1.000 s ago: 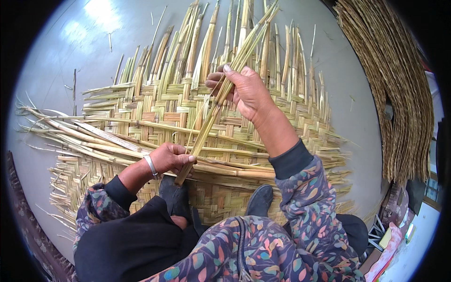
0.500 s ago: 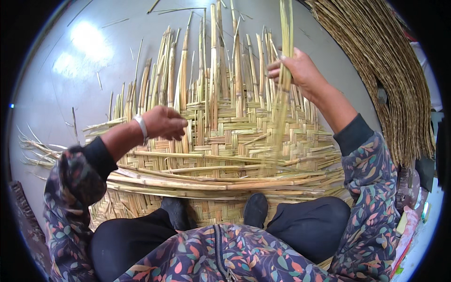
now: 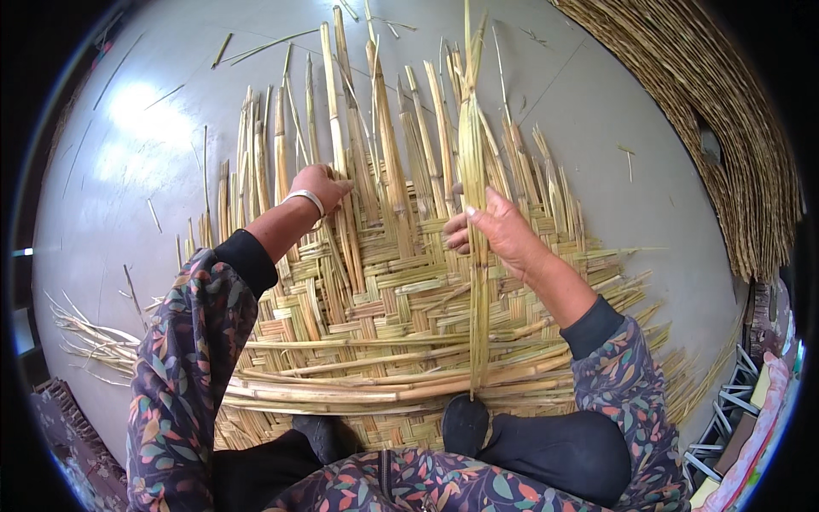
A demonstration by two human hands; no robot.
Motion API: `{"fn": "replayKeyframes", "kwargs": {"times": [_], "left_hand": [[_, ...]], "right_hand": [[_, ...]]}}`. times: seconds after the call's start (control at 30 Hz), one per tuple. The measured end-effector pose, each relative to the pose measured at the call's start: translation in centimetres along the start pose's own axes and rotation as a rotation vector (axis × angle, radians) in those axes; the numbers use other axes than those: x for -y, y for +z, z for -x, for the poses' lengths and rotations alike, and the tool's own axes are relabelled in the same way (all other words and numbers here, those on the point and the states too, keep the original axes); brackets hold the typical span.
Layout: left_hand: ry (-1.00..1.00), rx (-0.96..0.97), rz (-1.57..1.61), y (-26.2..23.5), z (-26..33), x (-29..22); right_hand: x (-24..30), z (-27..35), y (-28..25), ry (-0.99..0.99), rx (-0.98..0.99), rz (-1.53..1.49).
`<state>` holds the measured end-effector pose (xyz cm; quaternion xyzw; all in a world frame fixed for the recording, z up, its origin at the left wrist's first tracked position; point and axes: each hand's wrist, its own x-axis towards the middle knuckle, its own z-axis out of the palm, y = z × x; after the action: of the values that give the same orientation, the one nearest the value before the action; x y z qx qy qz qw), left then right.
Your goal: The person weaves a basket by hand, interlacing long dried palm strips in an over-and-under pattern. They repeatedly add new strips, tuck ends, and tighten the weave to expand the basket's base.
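Observation:
Spread on the floor before me is a half-woven reed mat [image 3: 401, 316], its loose strips standing out toward the far side. My right hand [image 3: 503, 230] is closed round a long, flattened greenish reed bundle [image 3: 472, 154], held lengthwise over the mat's right half. At the left middle, my left hand [image 3: 320, 186], with a pale bracelet at the wrist, has its thumb and fingers closed on an upright reed strip [image 3: 341, 154] of the mat. Several long reeds [image 3: 409, 388] lie crosswise over the near part of the weave.
A thick brown stack of woven reed matting [image 3: 708, 111] curves along the far right. Thin split strips [image 3: 94, 341] lie at the left, and reed scraps [image 3: 273, 44] on the grey floor [image 3: 589, 111]. My black shoes [image 3: 465, 427] rest on the mat's near part. Metal legs and pink cloth [image 3: 751, 427] are at lower right.
My left hand has reached forward and right and taken hold of an upright strip. My right hand has come nearer and to the left with the reed bundle. The view has shifted.

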<state>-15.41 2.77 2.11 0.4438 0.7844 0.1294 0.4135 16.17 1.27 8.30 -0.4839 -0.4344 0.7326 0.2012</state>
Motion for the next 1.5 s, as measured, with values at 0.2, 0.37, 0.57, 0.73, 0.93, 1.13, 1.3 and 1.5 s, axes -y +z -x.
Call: {"fn": "replayKeyframes", "kwargs": {"times": [0.2, 0.37, 0.57, 0.73, 0.93, 1.13, 1.3, 1.5], "left_hand": [[0.169, -0.302, -0.241, -0.3, -3.0, -2.5], [0.028, -0.155, -0.048, -1.3, -7.5, -4.0], [0.086, 0.035, 0.909, -1.5, -7.1, -4.5], [0.086, 0.251, 1.274, -2.8, -3.7, -6.6], [-0.028, 0.267, 1.334, -4.0, -1.2, -7.9], [-0.088, 0.410, 1.253, -4.2, -1.3, -8.1], [-0.143, 0.331, 1.131, -3.6, -2.0, -8.5], [-0.067, 0.370, 0.938, -3.1, -1.5, -8.9]], "right_hand": [[-1.6, -1.4, -1.1, 0.050, 0.075, -0.054], [-1.5, -1.6, -1.1, 0.069, 0.093, -0.049], [-0.5, -3.0, -0.2, 0.073, 0.089, -0.022], [0.5, -6.1, 2.2, 0.045, 0.103, -0.102], [0.7, -8.3, 4.4, 0.078, 0.075, -0.083], [1.4, -9.1, 4.9, 0.002, 0.137, -0.020], [2.1, -8.6, 4.8, 0.000, 0.080, -0.057], [1.6, -8.3, 4.3, -0.005, 0.050, -0.057]]}}
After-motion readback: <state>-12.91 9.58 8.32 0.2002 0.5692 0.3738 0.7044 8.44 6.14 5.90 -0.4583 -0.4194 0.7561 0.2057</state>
